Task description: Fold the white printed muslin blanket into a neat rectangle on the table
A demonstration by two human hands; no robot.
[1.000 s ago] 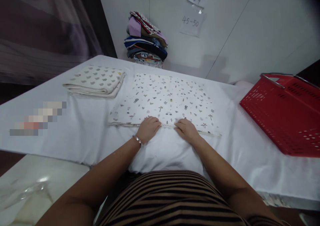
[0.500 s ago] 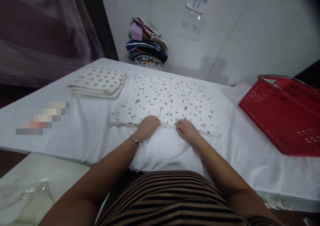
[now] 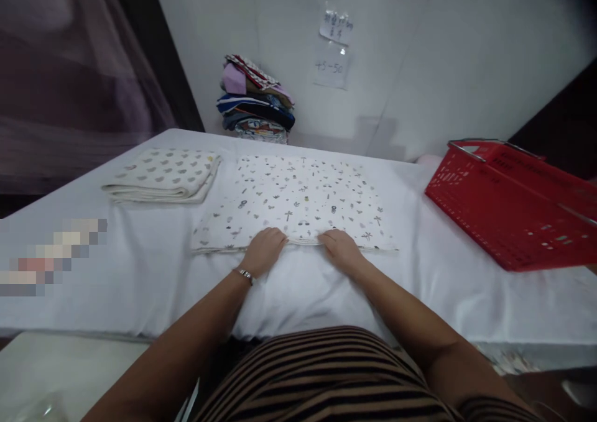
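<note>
A white cloth [image 3: 298, 201] printed with small palms and animals lies flat, folded in layers, in the middle of the table. My left hand [image 3: 267, 248] is closed on its near edge, left of the middle. On the same edge, a short way to the right, my right hand [image 3: 342, 251] grips the layers too. Thumbs are on the near side or under the fold, partly hidden. To the left lies a folded cream cloth [image 3: 170, 173] with a grey leaf-like print, apart from both hands.
A red plastic basket [image 3: 517, 204] with a metal handle stands at the right of the white-covered table [image 3: 153, 266]. Behind the table's far edge rises a stack of folded fabrics [image 3: 256, 102]. Paper signs [image 3: 333, 49] hang on the wall. A blurred-out patch is at left.
The camera view has shifted, so the scene sits lower and further left. Both hands stay at the cloth's near edge, and the cloth lies as before.
</note>
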